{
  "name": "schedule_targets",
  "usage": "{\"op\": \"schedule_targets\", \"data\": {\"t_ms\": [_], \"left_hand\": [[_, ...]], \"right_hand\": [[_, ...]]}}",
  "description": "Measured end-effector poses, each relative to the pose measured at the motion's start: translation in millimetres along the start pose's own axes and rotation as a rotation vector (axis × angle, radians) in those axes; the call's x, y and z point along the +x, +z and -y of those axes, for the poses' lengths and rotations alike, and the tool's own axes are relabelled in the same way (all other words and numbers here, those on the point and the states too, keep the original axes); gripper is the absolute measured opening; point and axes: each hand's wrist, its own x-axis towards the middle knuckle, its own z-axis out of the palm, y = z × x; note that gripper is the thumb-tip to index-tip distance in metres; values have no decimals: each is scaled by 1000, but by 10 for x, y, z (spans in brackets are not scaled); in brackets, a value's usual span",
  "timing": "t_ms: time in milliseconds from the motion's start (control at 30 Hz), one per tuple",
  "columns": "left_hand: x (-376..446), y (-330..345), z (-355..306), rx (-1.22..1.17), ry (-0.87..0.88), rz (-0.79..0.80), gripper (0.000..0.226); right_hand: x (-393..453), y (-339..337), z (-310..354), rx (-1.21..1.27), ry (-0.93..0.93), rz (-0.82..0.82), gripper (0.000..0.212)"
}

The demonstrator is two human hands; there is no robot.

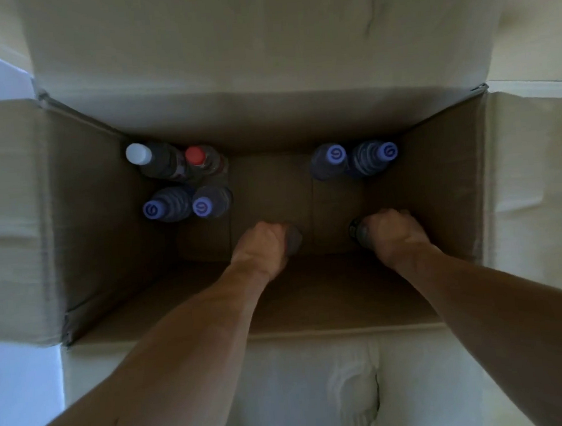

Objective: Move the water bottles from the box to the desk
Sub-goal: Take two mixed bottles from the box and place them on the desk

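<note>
Brown cardboard box (99, 209), flaps open, seen from above. Far left corner: a white-capped plastic bottle (139, 153), a red-capped bottle (195, 156), and two purple-capped water bottles (153, 210) in front. The left hand (264, 239) is curled around a bottle (294, 239), mostly hidden. Two more purple-capped bottles (335, 154) stand far right. The right hand (389, 230) grips another largely hidden bottle (356, 230).

brown corrugated cardboard box (101, 225) with paler beige flaps. four clear ribbed plastic bottles bearing violet-blue caps printed with a white swirl mark (153, 209) (203, 206) (335, 154) (387, 152). one dark-bodied bottle with plain white cap (138, 153); one clear bottle with plain red cap (195, 155).
</note>
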Motion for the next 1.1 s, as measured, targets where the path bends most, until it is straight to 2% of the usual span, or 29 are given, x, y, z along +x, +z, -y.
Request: {"op": "schedule_targets", "data": {"t_ms": [200, 467, 600, 800, 933, 1100], "left_hand": [[6, -187, 113, 14, -28, -74, 46], [104, -142, 252, -106, 18, -100, 67], [151, 47, 360, -191, 42, -62, 81], [345, 194, 403, -195, 90, -61, 89], [455, 275, 426, -213, 149, -90, 83], [475, 316, 459, -227, 175, -138, 77]], "right_hand": [[-53, -211, 197, 111, 59, -82, 28], [13, -290, 509, 159, -92, -197, 47], [39, -190, 406, 380, -169, -282, 55], [231, -73, 325, 617, -271, -229, 72], [349, 7, 374, 713, -294, -200, 83], [437, 56, 452, 740, -321, -263, 79]]}}
